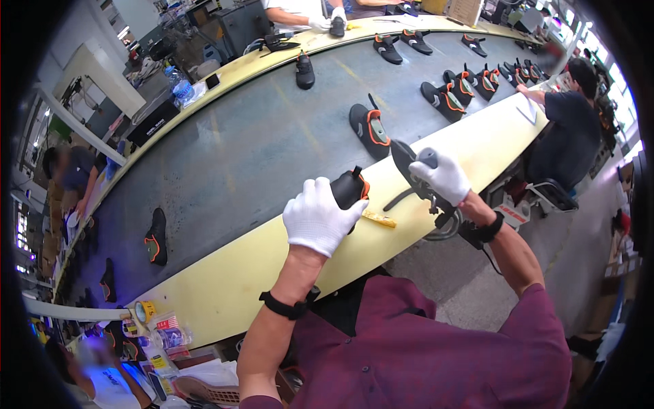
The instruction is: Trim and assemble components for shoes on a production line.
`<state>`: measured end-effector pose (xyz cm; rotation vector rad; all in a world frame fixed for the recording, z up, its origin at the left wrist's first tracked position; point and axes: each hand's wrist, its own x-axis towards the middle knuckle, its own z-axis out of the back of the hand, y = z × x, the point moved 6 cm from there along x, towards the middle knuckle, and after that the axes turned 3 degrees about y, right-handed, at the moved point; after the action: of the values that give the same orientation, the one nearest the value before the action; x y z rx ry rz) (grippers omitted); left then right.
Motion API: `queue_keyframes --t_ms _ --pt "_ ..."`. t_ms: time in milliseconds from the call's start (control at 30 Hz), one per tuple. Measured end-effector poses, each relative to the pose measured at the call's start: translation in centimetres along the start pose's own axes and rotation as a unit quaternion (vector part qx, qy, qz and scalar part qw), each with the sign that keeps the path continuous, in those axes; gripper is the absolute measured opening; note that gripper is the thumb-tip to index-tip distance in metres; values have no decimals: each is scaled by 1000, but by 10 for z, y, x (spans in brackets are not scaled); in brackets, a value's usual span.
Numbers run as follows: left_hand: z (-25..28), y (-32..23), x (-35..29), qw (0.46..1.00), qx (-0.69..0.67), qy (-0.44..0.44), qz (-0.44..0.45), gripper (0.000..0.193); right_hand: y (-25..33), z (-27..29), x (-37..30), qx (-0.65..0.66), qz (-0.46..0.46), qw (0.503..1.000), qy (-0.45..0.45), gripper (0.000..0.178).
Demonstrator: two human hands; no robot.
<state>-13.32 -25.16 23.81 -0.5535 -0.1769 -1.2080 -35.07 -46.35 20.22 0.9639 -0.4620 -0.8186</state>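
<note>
Beyond hands and shoe, plastic bottle

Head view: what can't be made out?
All in the head view:
Black, orange-trimmed shoe: partly hidden by the white-gloved left hand.
Dark grey, oval-ended item: grip hidden by the white-gloved right hand.
Small black shoes, far upper right: too small, overlapping, details lost.

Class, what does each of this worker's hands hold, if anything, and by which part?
Left hand: a black shoe with orange trim, gripped around its body; the exact part is hidden. Right hand: a dark tool, by its grey handle.
</note>
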Motion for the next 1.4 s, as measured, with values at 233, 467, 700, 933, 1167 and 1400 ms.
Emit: queue_keyframes --t_ms 233,467,700,933,1167,1400 --pt "-20 -33 24 999 31 36 -12 63 147 5 -15 -69 116 989 64 41" --pt "-6 -19 2 999 29 9 -20 63 92 -11 31 -50 -30 981 185 43" --pt "19 66 -84 990 -34 69 118 73 -77 -54 66 -283 15 946 159 43" --pt "-64 172 -227 862 -332 46 381 62 -120 -85 86 -311 -5 942 123 44" --pt "-76 213 -229 482 -657 1 580 60 -93 -90 74 -323 98 936 99 40" --pt "-20 353 -158 650 -532 -162 518 55 -37 -86 104 -335 191 920 74 39"
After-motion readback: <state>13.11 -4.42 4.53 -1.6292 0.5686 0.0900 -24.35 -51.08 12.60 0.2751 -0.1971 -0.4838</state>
